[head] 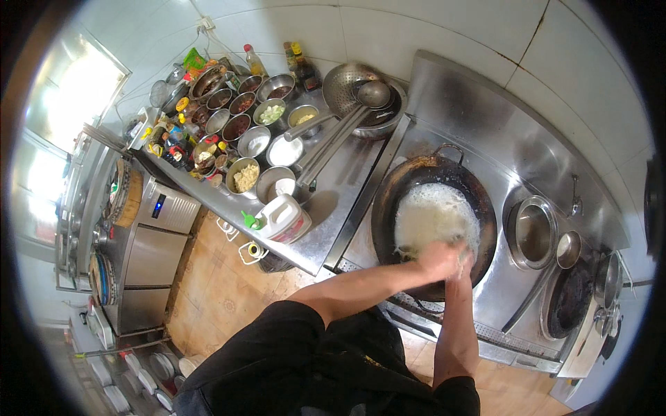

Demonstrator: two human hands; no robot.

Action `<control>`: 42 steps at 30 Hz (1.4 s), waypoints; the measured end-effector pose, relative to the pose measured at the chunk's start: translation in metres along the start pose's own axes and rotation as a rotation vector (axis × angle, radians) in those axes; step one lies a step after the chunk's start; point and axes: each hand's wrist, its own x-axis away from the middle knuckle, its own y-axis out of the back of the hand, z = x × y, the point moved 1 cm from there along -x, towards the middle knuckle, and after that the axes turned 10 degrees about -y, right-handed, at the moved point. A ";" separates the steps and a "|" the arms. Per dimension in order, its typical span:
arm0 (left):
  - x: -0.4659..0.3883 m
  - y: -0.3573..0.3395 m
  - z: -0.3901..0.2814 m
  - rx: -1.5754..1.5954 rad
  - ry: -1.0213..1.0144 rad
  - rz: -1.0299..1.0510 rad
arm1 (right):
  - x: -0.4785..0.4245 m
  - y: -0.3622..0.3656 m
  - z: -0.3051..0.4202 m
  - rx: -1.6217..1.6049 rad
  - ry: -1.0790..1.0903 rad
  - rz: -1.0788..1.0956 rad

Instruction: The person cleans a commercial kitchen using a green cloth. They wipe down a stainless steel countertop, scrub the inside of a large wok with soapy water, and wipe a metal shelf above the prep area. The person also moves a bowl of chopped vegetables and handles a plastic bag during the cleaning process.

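Note:
A large dark wok (383, 229) with a loop handle at its back sits on the steel stove. Pale, cloudy liquid (432, 218) fills its middle, with white foam around the edge. Over the near side of that liquid, my left hand (438, 260) reaches in from the left and meets my right hand (463, 265), whose forearm comes up from below. Both hands are pressed close together and blurred. Whatever lies between the fingers is hidden. A few dark bits show in the liquid just left of my left hand.
Left of the wok, a steel counter (333, 218) carries bowls of seasonings, bottles and a white jug (281, 216). Long-handled ladles (338, 138) rest across a perforated strainer (338, 93). To the right are a steel pot (533, 231), another ladle (567, 249) and a second dark wok (570, 301).

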 end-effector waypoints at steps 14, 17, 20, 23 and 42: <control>0.002 -0.032 0.066 0.278 0.513 0.305 | 0.006 0.015 0.005 -0.146 -0.176 0.033; -0.007 0.007 -0.020 0.300 0.013 0.153 | -0.029 0.034 -0.007 -0.426 -0.183 0.351; 0.000 0.035 -0.071 0.165 -0.122 0.118 | -0.005 0.008 0.020 -0.598 -0.222 0.645; -0.004 0.031 -0.050 0.035 -0.114 0.086 | -0.030 0.019 -0.002 -0.341 0.116 0.644; -0.035 0.032 0.074 -0.186 0.291 0.356 | 0.049 -0.033 0.014 -0.123 0.033 -0.116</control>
